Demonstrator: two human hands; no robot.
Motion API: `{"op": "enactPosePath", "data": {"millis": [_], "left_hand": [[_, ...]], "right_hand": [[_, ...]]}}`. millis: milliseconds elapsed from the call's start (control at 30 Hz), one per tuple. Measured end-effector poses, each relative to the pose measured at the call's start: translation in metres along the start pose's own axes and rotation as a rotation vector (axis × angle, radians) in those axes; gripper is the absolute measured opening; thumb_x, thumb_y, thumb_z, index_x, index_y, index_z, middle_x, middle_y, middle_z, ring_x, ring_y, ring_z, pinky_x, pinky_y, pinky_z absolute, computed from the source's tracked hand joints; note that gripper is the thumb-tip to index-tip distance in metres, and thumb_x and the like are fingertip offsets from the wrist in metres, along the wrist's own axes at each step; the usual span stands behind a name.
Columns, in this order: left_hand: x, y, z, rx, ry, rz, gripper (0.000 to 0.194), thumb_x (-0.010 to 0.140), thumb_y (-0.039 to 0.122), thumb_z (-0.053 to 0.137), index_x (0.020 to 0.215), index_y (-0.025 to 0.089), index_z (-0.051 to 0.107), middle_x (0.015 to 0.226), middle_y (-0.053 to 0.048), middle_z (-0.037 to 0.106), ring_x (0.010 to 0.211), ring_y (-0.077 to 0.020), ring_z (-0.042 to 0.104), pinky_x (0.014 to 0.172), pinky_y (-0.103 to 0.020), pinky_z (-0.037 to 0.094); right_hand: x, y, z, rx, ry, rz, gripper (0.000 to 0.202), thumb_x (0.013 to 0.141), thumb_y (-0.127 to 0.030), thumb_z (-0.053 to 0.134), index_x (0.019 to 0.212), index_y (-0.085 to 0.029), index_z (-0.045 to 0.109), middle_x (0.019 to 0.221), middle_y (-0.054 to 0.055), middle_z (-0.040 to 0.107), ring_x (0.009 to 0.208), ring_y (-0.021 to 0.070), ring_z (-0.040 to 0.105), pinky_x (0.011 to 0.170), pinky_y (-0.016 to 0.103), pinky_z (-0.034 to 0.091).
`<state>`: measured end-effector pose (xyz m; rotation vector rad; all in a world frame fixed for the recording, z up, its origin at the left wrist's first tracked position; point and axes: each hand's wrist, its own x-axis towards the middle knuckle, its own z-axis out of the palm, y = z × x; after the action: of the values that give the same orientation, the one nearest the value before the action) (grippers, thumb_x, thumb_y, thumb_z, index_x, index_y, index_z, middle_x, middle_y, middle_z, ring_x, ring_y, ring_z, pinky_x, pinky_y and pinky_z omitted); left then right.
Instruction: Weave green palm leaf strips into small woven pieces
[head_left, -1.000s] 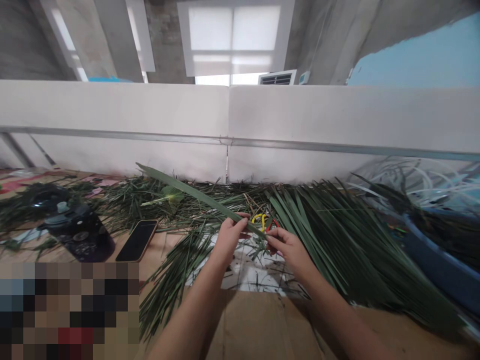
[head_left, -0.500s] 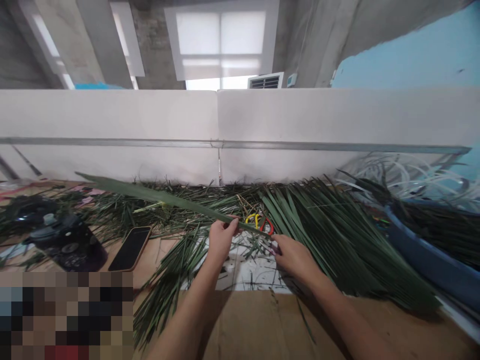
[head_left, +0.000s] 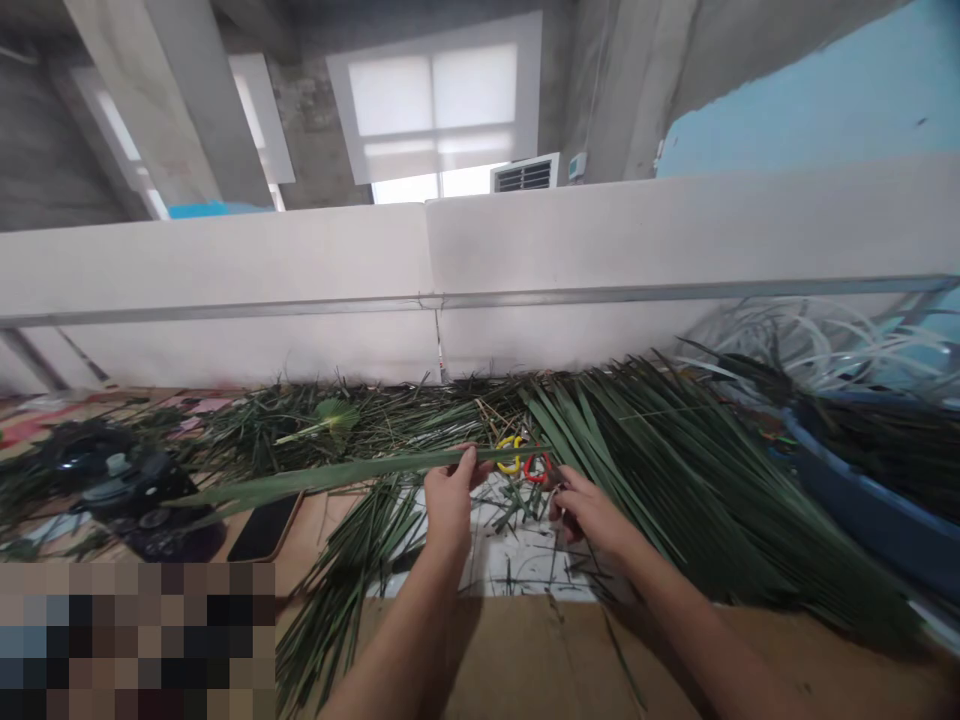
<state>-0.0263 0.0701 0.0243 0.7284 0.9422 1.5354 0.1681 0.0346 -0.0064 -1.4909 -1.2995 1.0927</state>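
A long green leaf strip [head_left: 360, 468] stretches from the left, over the phone, to the middle. My left hand [head_left: 452, 490] pinches it near its right end. My right hand [head_left: 585, 508] is closed just right of the strip's end, its fingers curled round something small and dark that I cannot make out. Between and behind my hands lie a yellow-handled tool [head_left: 509, 455] and a red-handled tool [head_left: 537, 467]. Leaf scraps lie on a white sheet [head_left: 491, 575] below.
Piled leaves [head_left: 690, 480] fill the right side, beside a blue tub [head_left: 847, 510]. At the left are a dark bottle [head_left: 161, 525], a phone [head_left: 264, 530] and cut strips [head_left: 330, 590]. A white partition [head_left: 300, 260] stands behind.
The strip's left end has swung down toward the phone and bottle. My right hand has moved slightly right and down, off the strip's end. The view has tilted.
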Motion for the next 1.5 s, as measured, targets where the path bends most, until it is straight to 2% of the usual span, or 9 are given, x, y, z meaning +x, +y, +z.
{"op": "enactPosePath", "data": {"millis": [67,133,233,300,533,767,967,1167,1500], "left_hand": [[-0.003,-0.002,0.002,-0.006,0.011,-0.006,0.029,0.069,0.029,0.087,0.091,0.013,0.076,0.075,-0.005,0.077,0.068,-0.0195,0.076,0.073,-0.031,0.063],[-0.007,-0.004,0.005,-0.012,0.017,-0.017,0.028,0.071,0.028,0.087,0.091,0.013,0.076,0.075,-0.005,0.077,0.070,-0.0202,0.076,0.073,-0.031,0.063],[-0.015,-0.007,0.010,-0.037,0.008,-0.034,0.027,0.072,0.026,0.086,0.093,0.013,0.075,0.079,-0.006,0.078,0.072,-0.0200,0.077,0.074,-0.031,0.063],[-0.021,-0.010,0.013,-0.049,-0.006,-0.041,0.028,0.072,0.027,0.086,0.093,0.014,0.074,0.082,-0.006,0.078,0.072,-0.0196,0.076,0.075,-0.031,0.063],[-0.038,-0.017,0.020,0.023,-0.094,-0.032,0.038,0.066,0.035,0.088,0.095,0.014,0.075,0.084,-0.008,0.078,0.074,-0.0198,0.075,0.072,-0.029,0.058],[-0.041,-0.019,0.021,0.059,-0.074,0.026,0.027,0.068,0.031,0.085,0.087,0.016,0.074,0.078,-0.003,0.074,0.070,-0.0170,0.071,0.069,-0.028,0.056],[-0.044,-0.014,0.026,0.052,-0.099,0.053,0.026,0.064,0.029,0.086,0.083,0.017,0.073,0.084,-0.005,0.076,0.080,-0.0205,0.073,0.077,-0.032,0.058],[-0.045,-0.009,0.028,0.054,-0.067,0.074,0.024,0.063,0.027,0.085,0.080,0.016,0.072,0.078,-0.004,0.074,0.075,-0.0195,0.071,0.077,-0.032,0.056],[-0.042,-0.017,0.024,0.096,-0.088,0.100,0.022,0.067,0.029,0.082,0.082,0.018,0.070,0.080,-0.003,0.072,0.076,-0.0193,0.069,0.078,-0.032,0.053]], "right_hand": [[-0.005,-0.005,0.011,0.213,-0.073,0.002,0.022,0.073,-0.033,0.058,0.093,-0.025,0.062,0.055,-0.006,0.055,0.042,0.0133,0.045,0.042,0.024,0.030],[-0.011,-0.010,0.022,0.291,-0.123,-0.013,0.025,0.076,-0.044,0.066,0.091,-0.024,0.065,0.055,-0.006,0.053,0.045,0.0122,0.043,0.042,0.022,0.026],[-0.017,-0.016,0.034,0.356,-0.145,-0.021,0.046,0.082,-0.068,0.062,0.086,-0.023,0.065,0.058,-0.004,0.053,0.046,0.0102,0.036,0.043,0.023,0.020],[-0.019,-0.017,0.037,0.410,-0.130,-0.039,0.053,0.082,-0.076,0.059,0.083,-0.023,0.062,0.058,-0.005,0.051,0.044,0.0094,0.031,0.043,0.024,0.017],[-0.017,-0.016,0.036,0.619,-0.079,-0.004,0.055,0.077,-0.075,0.069,0.077,-0.022,0.057,0.059,-0.006,0.051,0.041,0.0050,0.024,0.041,0.022,0.013],[-0.022,-0.022,0.038,0.782,-0.039,0.034,0.049,0.071,-0.066,0.080,0.081,-0.022,0.062,0.061,-0.004,0.056,0.043,0.0061,0.032,0.040,0.019,0.019],[-0.022,-0.023,0.038,0.784,-0.024,0.014,0.054,0.067,-0.067,0.084,0.087,-0.021,0.064,0.057,-0.008,0.047,0.045,0.0044,0.022,0.041,0.017,0.012],[-0.020,-0.020,0.039,0.707,-0.014,-0.006,0.062,0.064,-0.075,0.082,0.072,-0.021,0.053,0.052,-0.010,0.040,0.045,0.0046,0.015,0.041,0.019,0.008],[-0.018,-0.014,0.045,0.830,0.020,0.057,0.062,0.058,-0.071,0.088,0.071,-0.020,0.054,0.051,-0.009,0.045,0.042,0.0030,0.017,0.041,0.017,0.009]]}}
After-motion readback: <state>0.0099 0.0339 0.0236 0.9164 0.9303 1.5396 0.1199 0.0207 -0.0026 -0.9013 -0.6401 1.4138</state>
